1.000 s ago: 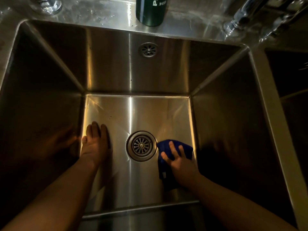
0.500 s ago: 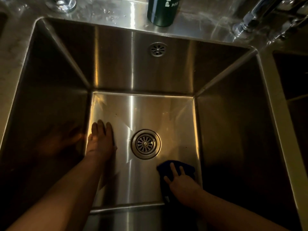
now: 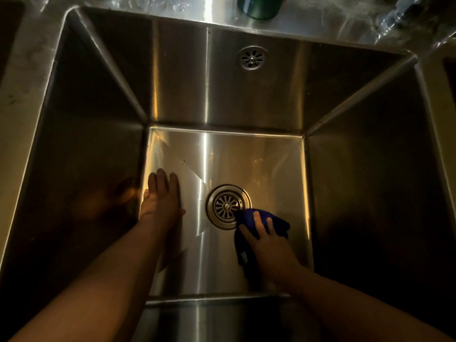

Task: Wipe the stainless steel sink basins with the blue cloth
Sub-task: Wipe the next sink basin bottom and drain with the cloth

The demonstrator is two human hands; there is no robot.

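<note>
A deep stainless steel sink basin fills the view, with a round drain strainer in its floor. My right hand presses the crumpled blue cloth flat on the floor at the drain's right edge, fingers spread over it; the cloth overlaps the strainer's rim. My left hand lies flat, fingers straight, on the basin floor by the left wall, holding nothing.
An overflow grille sits high on the back wall. A dark green bottle stands on the wet rear ledge. A second basin begins at the right edge, and a faucet part shows blurred at the top right.
My right hand has slid the cloth from the near right corner of the floor forward to the drain's edge. The left hand has stayed put. The camera has shifted closer.
</note>
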